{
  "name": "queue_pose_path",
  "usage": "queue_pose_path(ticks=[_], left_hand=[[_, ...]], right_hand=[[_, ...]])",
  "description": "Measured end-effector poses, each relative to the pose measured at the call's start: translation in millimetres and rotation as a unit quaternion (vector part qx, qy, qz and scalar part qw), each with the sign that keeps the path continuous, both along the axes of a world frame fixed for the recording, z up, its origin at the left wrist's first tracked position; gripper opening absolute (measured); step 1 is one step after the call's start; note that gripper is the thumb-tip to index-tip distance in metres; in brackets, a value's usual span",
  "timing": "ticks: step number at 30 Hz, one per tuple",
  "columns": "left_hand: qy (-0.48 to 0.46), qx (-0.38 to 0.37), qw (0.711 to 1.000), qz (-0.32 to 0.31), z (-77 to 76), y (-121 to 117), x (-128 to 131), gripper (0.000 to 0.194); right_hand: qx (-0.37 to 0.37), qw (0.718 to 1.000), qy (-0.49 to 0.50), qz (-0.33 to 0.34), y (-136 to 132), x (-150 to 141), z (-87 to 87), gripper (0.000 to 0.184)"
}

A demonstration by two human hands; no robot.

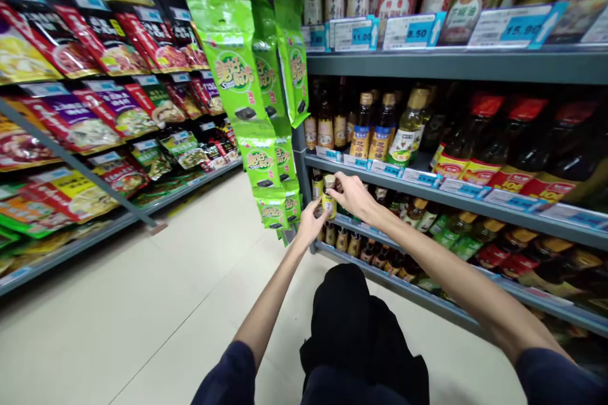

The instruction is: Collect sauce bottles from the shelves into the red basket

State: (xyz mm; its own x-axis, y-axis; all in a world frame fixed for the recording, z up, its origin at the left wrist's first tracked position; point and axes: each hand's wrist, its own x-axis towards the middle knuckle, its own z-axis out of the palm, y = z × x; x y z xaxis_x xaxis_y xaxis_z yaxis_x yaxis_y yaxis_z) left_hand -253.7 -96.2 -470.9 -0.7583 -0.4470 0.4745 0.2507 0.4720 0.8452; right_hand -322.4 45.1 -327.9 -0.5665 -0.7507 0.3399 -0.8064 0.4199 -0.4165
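Note:
A small bottle (329, 201) with a gold cap and a yellowish label stands upright between my two hands, in front of the lower shelves. Its lower left side is gripped by my left hand (311, 223), fingers closed round it. My right hand (355, 197) is closed at the bottle's upper right, with thumb and fingers by the cap. Just behind it, another small bottle (316, 182) with a yellow label stands at the shelf's left end. Below my hands is a row of small gold-capped bottles (342, 239).
Green snack packets (235, 69) hang in strips from the shelf end, close to my left hand. Shelf edges (456, 57) with price tags run along the right, holding sauce and oil bottles (380, 133). Seasoning pouches (76, 114) fill the left rack. Pale floor tiles (190, 272) lie between.

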Motion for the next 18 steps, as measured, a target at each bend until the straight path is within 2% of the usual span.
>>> queue_pose_path(ticks=[2,4,7,10,18], left_hand=[[0.0,-0.016,0.999,0.049,-1.7,-6,-13,0.05],[0.002,-0.024,0.997,0.07,-0.8,-10,-22,0.042],[0.006,-0.042,0.996,0.078,1.6,-11,-30,0.027],[0.014,-0.05,0.996,0.075,0.5,-11,-37,0.024],[0.01,-0.051,0.995,0.079,-26.0,-12,-57,0.024]], right_hand=[[0.009,0.999,0.031,-0.006,-10,-7,-10.3,0.021],[0.014,0.999,0.05,-0.009,-17,-12,-18.1,0.02],[0.007,0.998,0.054,-0.007,-23,-19,-26.0,0.018],[0.012,0.998,0.053,-0.014,-26,-25,-30.8,0.018],[0.083,0.991,0.088,-0.055,-30,-24,-39.7,0.02]])
